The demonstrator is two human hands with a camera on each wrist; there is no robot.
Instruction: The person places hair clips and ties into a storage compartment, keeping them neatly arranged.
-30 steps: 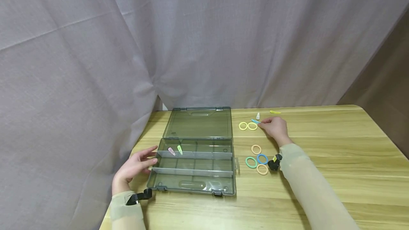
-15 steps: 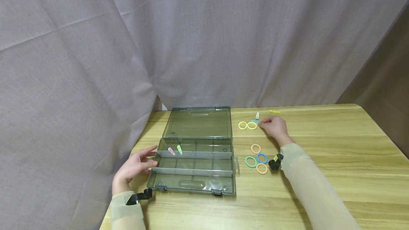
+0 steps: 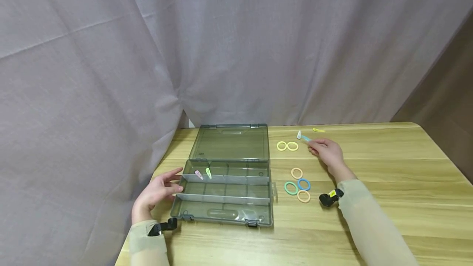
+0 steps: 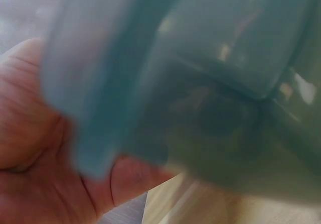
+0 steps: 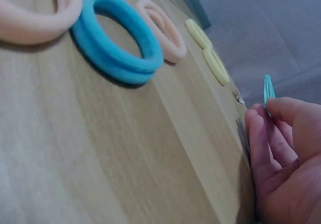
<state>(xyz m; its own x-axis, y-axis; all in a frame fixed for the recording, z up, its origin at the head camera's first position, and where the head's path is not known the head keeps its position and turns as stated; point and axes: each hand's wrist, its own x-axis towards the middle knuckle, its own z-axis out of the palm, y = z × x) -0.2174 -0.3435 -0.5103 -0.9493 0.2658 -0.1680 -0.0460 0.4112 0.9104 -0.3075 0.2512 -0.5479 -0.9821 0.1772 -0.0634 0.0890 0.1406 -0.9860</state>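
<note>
My right hand (image 3: pixel 328 154) pinches a blue snap hair clip (image 3: pixel 306 138) between thumb and fingertips, just above the table. In the right wrist view the clip (image 5: pixel 268 87) points up out of the fingers. A white hair clip (image 3: pixel 299 134) lies just beyond its tip, and a yellow hair clip (image 3: pixel 319 130) lies farther back. At the left wall of a clear grey divided box (image 3: pixel 221 221), my left hand (image 3: pixel 157 194) rests with spread, mostly straight fingers. A pink hair clip (image 3: pixel 199 175) and a green hair clip (image 3: pixel 208 173) lie in the box's back row.
The box lid (image 3: pixel 230 143) lies folded back behind the box. Right of it are two yellow hair ties (image 3: pixel 282 146). Nearer are a green hair tie (image 3: pixel 290 188), a blue hair tie (image 3: pixel 304 184) and two peach hair ties (image 3: pixel 304 196). A grey curtain (image 3: pixel 236 52) hangs behind the table.
My right hand has picked up the blue hair clip from beside the yellow hair ties and drawn it slightly to the right. The left hand stays at the box.
</note>
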